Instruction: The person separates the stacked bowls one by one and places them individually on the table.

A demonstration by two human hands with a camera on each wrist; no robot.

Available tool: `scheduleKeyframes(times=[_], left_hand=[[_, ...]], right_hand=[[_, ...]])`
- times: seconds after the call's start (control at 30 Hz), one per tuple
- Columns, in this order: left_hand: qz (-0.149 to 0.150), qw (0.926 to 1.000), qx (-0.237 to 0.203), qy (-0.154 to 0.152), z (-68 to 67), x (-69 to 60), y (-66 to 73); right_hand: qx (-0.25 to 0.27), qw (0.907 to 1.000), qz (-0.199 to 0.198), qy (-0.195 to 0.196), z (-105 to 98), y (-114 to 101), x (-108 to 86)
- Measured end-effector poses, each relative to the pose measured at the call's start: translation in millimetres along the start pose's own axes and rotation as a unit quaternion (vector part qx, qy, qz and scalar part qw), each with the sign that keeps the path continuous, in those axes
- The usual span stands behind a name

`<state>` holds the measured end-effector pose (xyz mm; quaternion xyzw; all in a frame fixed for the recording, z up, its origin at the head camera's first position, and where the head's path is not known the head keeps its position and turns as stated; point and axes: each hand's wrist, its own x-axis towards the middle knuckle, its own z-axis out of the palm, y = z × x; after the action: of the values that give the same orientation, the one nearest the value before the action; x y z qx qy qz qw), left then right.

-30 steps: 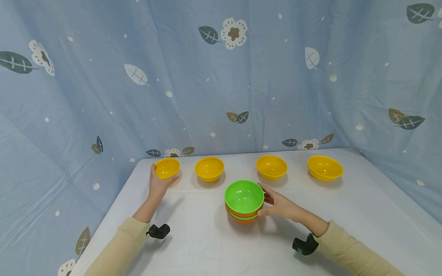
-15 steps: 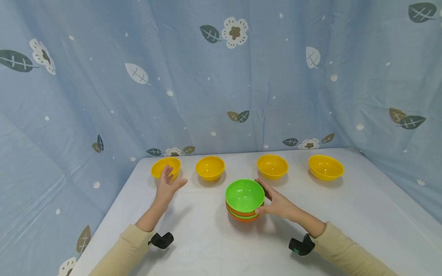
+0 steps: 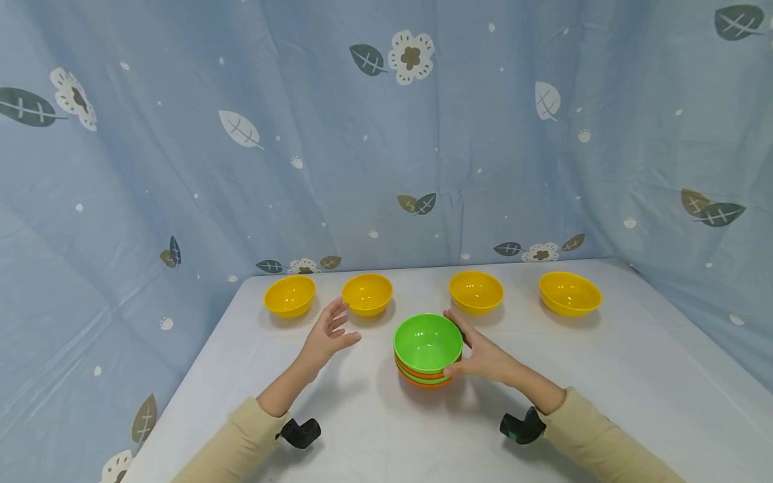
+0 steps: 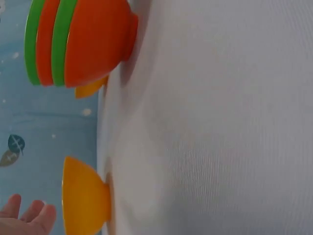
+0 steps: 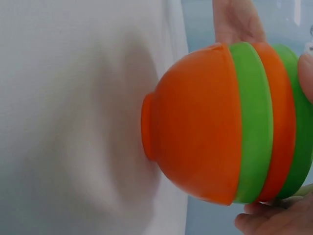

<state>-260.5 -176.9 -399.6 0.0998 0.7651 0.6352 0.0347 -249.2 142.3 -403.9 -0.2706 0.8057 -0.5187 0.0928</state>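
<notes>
A stack of green and orange bowls (image 3: 427,343) stands mid-table, green on top and orange at the bottom. My right hand (image 3: 486,355) holds the stack at its right side, thumb at the front and fingers round the far side. In the right wrist view, its thumb (image 5: 306,78) lies against the upper rims. To the left of the stack, my left hand (image 3: 326,339) is in the air with relaxed fingers, holding nothing. Closest beyond it is a yellow bowl (image 3: 367,295). In the left wrist view, the fingertips (image 4: 45,218) appear beside a yellow bowl (image 4: 83,198).
More yellow bowls stand in a row along the back: one at far left (image 3: 290,296), one right of centre (image 3: 476,292) and one at far right (image 3: 570,294). A patterned blue curtain (image 3: 338,168) hangs behind the white table (image 3: 374,436).
My left hand has let go of the far-left yellow bowl and moved right and nearer, toward the stack. My right hand has edged closer round the stack, which has stayed in place.
</notes>
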Motion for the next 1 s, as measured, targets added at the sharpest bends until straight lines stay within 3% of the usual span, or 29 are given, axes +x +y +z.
scheduleKeyframes(times=[0.17, 0.47, 0.73, 1.0], left_hand=[[0.007, 0.9993, -0.008, -0.036, 13.7, -0.8, 0.6], [0.006, 0.9971, -0.015, -0.074, 34.0, -0.3, -6.4], [-0.008, 0.9936, 0.004, -0.112, 48.0, -2.1, -11.0], [0.002, 0.9867, 0.033, -0.159, 63.2, -2.2, -15.9]], right_hand=[[-0.015, 0.9998, -0.001, 0.009, 1.4, -1.8, 0.9], [-0.028, 0.9995, 0.007, 0.008, 2.5, -2.3, 3.1], [-0.032, 0.999, 0.032, 0.002, 3.1, -0.8, 3.9], [-0.011, 0.9993, 0.035, -0.005, 3.6, 0.6, 5.9]])
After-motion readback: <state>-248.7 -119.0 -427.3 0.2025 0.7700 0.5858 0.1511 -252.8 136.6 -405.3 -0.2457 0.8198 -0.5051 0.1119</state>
